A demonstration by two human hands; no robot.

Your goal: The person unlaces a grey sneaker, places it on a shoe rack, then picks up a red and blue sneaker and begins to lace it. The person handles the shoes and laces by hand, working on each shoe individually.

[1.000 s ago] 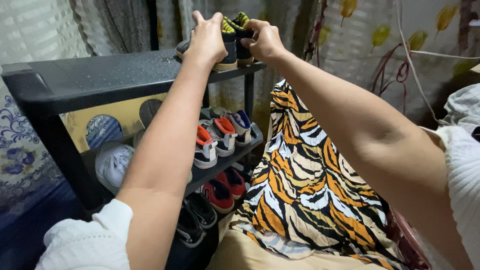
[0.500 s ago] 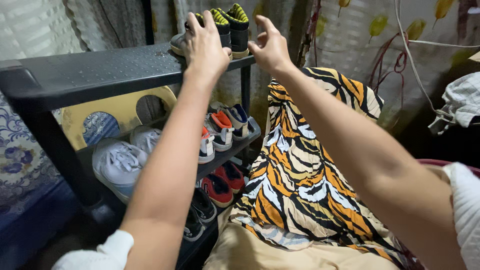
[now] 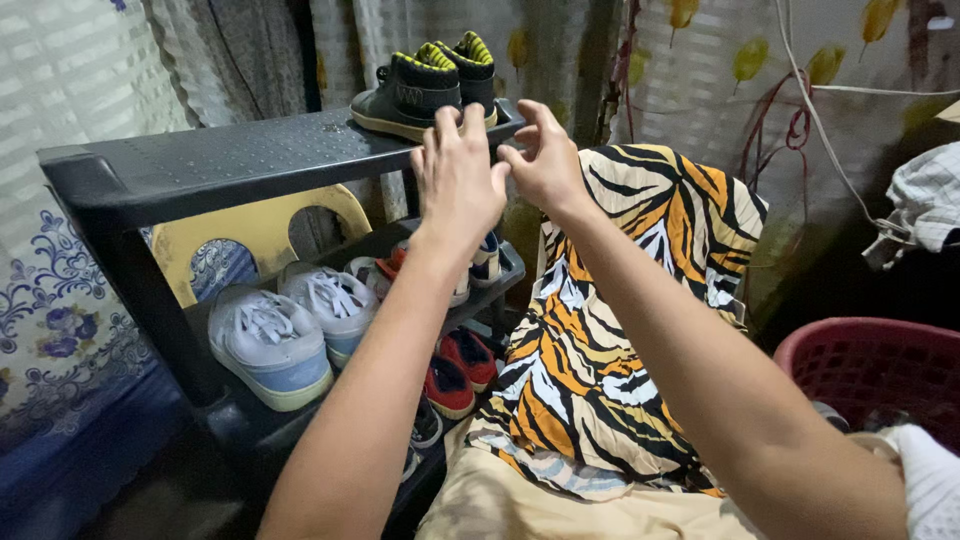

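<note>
A pair of small dark grey ankle boots [image 3: 425, 88] with yellow-green striped collars stands on the top shelf of a black plastic shoe rack [image 3: 220, 160], at its right end. My left hand [image 3: 458, 180] hangs just below and in front of the boots, fingers spread, holding nothing. My right hand [image 3: 545, 160] is beside it to the right, fingers apart and empty, its fingertips close to the left hand. Neither hand touches the boots.
The middle shelf holds pale blue-white sneakers [image 3: 285, 325] and grey-orange ones behind my arm. Red slip-ons [image 3: 458, 368] sit lower down. An orange, black and white tiger-striped cloth [image 3: 620, 320] drapes to the right. A red mesh basket [image 3: 880, 365] is at right; curtains hang behind.
Both hands have let go of the boots and drawn back and down from the top shelf. The boots stay on the shelf. The view shifted, revealing the red basket.
</note>
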